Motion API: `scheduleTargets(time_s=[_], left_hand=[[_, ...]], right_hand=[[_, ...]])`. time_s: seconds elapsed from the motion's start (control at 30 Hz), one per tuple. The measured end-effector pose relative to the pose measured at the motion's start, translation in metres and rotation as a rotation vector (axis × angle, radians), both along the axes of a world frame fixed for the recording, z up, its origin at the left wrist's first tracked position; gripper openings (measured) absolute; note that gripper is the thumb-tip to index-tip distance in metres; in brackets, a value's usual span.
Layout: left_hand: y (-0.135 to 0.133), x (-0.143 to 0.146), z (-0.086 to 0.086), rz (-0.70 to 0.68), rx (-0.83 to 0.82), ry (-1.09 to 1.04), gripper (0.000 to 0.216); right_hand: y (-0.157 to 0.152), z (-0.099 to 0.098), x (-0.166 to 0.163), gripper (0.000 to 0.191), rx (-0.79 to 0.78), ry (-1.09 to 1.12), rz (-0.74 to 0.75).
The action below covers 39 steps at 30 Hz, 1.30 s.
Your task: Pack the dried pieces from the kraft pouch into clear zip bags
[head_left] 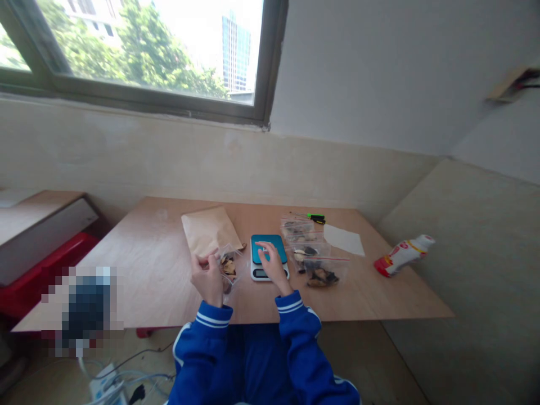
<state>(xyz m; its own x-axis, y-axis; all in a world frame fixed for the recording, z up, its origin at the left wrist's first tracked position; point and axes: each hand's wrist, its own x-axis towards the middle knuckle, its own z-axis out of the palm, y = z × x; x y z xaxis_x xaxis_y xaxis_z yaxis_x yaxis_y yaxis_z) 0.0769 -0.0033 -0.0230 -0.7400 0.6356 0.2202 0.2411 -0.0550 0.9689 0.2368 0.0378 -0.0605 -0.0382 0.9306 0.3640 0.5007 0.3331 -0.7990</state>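
My left hand is closed on the top of a small clear zip bag that holds dark dried pieces, just above the wooden table. My right hand rests over a small kitchen scale with a teal platform, fingers stretched toward its top. A brown paper envelope lies behind the left hand. To the right of the scale lie several clear zip bags filled with dried pieces.
A white sheet of paper and a green-and-black marker lie at the far right of the table. A white and red bottle lies beyond the table's right edge. Cables and a power strip sit on the floor at left.
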Motion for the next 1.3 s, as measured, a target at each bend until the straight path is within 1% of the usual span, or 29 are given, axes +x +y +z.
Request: scheduleTargets(time_s=[0.07, 0.13, 0.2, 0.27, 0.4, 0.5, 0.57, 0.63, 0.67, 0.73, 0.8, 0.87, 0.93, 1.03, 1.1, 1.17, 1.23, 1.3], left_hand=[[-0.001, -0.004, 0.0, 0.01, 0.018, -0.035, 0.015], [-0.002, -0.008, -0.001, 0.029, 0.02, -0.042, 0.016], [-0.004, -0.011, -0.001, 0.03, 0.019, -0.044, 0.015], [-0.006, -0.012, -0.002, 0.02, 0.029, -0.052, 0.012], [-0.007, -0.014, -0.004, -0.006, 0.056, -0.084, 0.011], [-0.007, -0.016, -0.005, -0.005, 0.057, -0.097, 0.011], [-0.006, -0.016, -0.005, -0.003, 0.058, -0.107, 0.011], [-0.005, -0.016, -0.006, -0.004, 0.062, -0.122, 0.011], [-0.005, -0.015, -0.007, -0.007, 0.064, -0.132, 0.01], [-0.003, -0.012, -0.008, -0.019, 0.071, -0.16, 0.01], [-0.003, -0.009, -0.009, -0.038, 0.081, -0.193, 0.01], [-0.002, -0.008, -0.01, -0.054, 0.088, -0.22, 0.01], [-0.002, -0.01, -0.012, -0.054, 0.087, -0.234, 0.012], [-0.002, -0.014, -0.012, -0.038, 0.082, -0.239, 0.016], [-0.003, -0.017, -0.011, -0.034, 0.084, -0.232, 0.017], [-0.004, -0.019, -0.01, -0.037, 0.091, -0.222, 0.018], [-0.006, -0.019, -0.009, -0.046, 0.088, -0.214, 0.019], [-0.008, -0.018, -0.01, -0.06, 0.081, -0.217, 0.019]], right_hand=[[0.018, -0.008, -0.004, 0.03, -0.014, -0.298, -0.046], [0.034, -0.011, -0.015, 0.037, -0.071, -0.57, -0.029], [0.048, -0.01, -0.028, 0.037, -0.128, -0.722, 0.0], [0.06, -0.009, -0.039, 0.029, -0.155, -0.765, 0.009], [0.067, -0.007, -0.044, 0.02, -0.136, -0.767, 0.009], [0.058, -0.001, -0.035, 0.013, -0.104, -0.749, -0.009], [0.046, 0.008, -0.028, 0.014, -0.085, -0.704, -0.069], [0.032, 0.021, -0.023, 0.015, -0.035, -0.582, -0.13], [0.025, 0.028, -0.021, 0.015, 0.003, -0.494, -0.13], [0.014, 0.039, -0.021, 0.015, 0.08, -0.299, -0.061], [0.008, 0.043, -0.021, 0.016, 0.123, -0.18, 0.028], [0.008, 0.035, -0.021, 0.017, 0.136, -0.154, 0.042], [0.012, 0.02, -0.018, 0.018, 0.126, -0.213, 0.0], [0.018, -0.006, -0.011, 0.027, 0.043, -0.345, -0.054], [0.018, -0.016, -0.005, 0.033, 0.001, -0.376, -0.07], [0.013, -0.017, 0.005, 0.03, 0.038, -0.33, -0.094], [0.002, -0.013, 0.019, 0.026, 0.096, -0.265, -0.108], [-0.015, -0.009, 0.035, 0.022, 0.074, -0.23, -0.064]])
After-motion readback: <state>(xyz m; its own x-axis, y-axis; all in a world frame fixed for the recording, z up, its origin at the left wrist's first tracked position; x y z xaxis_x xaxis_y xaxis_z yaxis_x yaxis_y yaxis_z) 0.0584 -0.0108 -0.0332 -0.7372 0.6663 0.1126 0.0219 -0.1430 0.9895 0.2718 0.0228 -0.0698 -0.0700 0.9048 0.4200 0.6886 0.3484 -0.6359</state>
